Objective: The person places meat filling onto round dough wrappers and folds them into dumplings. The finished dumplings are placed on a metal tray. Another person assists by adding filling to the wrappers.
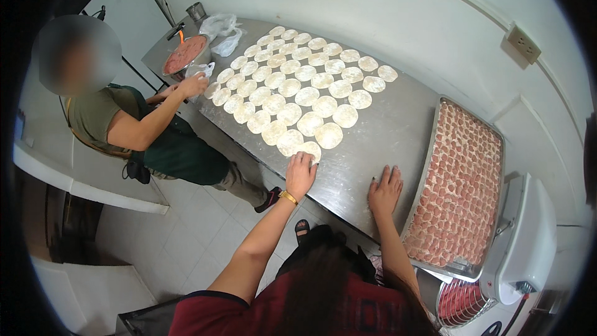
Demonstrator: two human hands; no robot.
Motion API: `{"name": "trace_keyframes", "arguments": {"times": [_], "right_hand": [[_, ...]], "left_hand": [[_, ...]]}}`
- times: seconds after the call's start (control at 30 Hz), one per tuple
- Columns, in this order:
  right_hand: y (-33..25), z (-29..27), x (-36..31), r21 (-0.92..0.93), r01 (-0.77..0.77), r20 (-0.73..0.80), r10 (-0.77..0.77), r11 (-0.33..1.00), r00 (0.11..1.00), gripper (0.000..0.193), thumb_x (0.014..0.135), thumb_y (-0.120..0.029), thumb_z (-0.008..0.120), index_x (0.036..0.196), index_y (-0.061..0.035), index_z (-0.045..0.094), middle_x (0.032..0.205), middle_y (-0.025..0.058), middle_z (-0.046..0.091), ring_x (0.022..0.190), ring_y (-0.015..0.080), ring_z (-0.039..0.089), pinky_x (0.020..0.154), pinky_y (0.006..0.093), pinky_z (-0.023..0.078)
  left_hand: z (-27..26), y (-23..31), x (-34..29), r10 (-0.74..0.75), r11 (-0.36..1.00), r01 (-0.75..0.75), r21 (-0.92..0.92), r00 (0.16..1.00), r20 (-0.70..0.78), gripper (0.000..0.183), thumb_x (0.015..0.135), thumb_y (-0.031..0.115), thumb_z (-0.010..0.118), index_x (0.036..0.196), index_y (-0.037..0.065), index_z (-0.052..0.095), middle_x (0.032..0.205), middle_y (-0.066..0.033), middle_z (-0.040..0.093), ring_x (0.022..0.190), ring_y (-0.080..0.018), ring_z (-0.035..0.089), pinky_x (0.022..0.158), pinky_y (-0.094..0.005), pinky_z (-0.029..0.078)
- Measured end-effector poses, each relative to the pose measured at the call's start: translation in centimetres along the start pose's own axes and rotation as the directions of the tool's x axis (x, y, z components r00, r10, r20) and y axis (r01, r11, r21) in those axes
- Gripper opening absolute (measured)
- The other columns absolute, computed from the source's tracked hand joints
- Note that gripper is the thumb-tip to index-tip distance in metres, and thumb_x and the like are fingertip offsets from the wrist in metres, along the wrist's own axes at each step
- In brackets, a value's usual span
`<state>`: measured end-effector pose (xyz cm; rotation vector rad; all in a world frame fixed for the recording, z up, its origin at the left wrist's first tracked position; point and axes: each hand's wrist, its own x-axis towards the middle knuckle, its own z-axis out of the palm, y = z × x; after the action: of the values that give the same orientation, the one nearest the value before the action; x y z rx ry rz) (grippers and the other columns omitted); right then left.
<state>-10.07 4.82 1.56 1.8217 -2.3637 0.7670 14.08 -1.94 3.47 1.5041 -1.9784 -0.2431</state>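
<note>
Centrally, the left grip (301, 174) is covering part of the nearest dough round (309, 150) on the steel tabletop (348, 177), pinching or not I cannot tell; the right grip (385, 191) is resting spread beside the tray (461, 263).

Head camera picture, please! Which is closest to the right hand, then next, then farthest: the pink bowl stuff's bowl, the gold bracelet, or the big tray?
From the right hand:
1. Big tray: nearest, just to its right.
2. Gold bracelet: across to its left, on the other wrist.
3. Bowl: farthest, away at the upper left.
</note>
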Motion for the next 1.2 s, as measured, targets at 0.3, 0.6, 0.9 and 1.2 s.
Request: {"name": "trace_keyframes", "arguments": {"times": [0.3, 0.6, 0.9, 1.2], "right_hand": [[0.0, -0.2, 0.0, 0.013, 0.002, 0.007, -0.002, 1.000, 1.000, 0.056, 0.082, -0.020, 0.056, 0.132, 0.0004, 0.041, 0.138, 0.0254, 0.035, 0.130, 0.0387, 0.033, 0.107, 0.0493, 0.025], [0.0, -0.3, 0.0, 0.026, -0.011, 0.023, 0.011, 1.000, 1.000, 0.056, 0.083, -0.021, 0.055, 0.133, -0.0005, 0.040, 0.140, 0.0241, 0.033, 0.131, 0.0382, 0.031, 0.108, 0.0492, 0.023], [-0.1, -0.3, 0.1, 0.019, -0.022, 0.032, 0.021, 1.000, 0.999, 0.057, 0.082, -0.021, 0.056, 0.133, -0.0003, 0.040, 0.140, 0.0240, 0.032, 0.131, 0.0378, 0.031, 0.109, 0.0487, 0.022], [-0.2, -0.4, 0.1, 0.026, -0.032, 0.045, 0.031, 0.999, 0.998, 0.057, 0.080, -0.019, 0.057, 0.131, 0.0006, 0.042, 0.140, 0.0235, 0.033, 0.132, 0.0373, 0.030, 0.109, 0.0488, 0.022]], "left_hand": [[-0.5, 0.1, 0.4, 0.107, 0.989, -0.111, 0.095, 0.993, 0.044, 0.014, 0.080, 0.013, 0.061, 0.092, 0.004, 0.060, 0.093, -0.0119, 0.056, 0.088, -0.0300, 0.055, 0.075, -0.0401, 0.047], [-0.2, 0.6, 1.0, -0.142, 0.987, 0.134, -0.087, 0.986, -0.087, 0.013, 0.084, 0.014, 0.057, 0.092, 0.003, 0.058, 0.093, -0.0147, 0.056, 0.089, -0.0335, 0.055, 0.076, -0.0416, 0.046], [0.3, 2.4, 0.3, 0.038, 0.998, -0.035, -0.053, 0.997, 0.067, 0.027, 0.081, 0.016, 0.060, 0.104, 0.003, 0.055, 0.107, -0.0145, 0.054, 0.103, -0.0332, 0.050, 0.088, -0.0432, 0.040], [1.5, 1.8, -0.9, 0.149, 0.986, -0.136, -0.100, 0.980, 0.134, 0.039, 0.082, 0.017, 0.060, 0.116, 0.002, 0.050, 0.123, -0.0195, 0.049, 0.120, -0.0353, 0.042, 0.102, -0.0435, 0.032]]}}
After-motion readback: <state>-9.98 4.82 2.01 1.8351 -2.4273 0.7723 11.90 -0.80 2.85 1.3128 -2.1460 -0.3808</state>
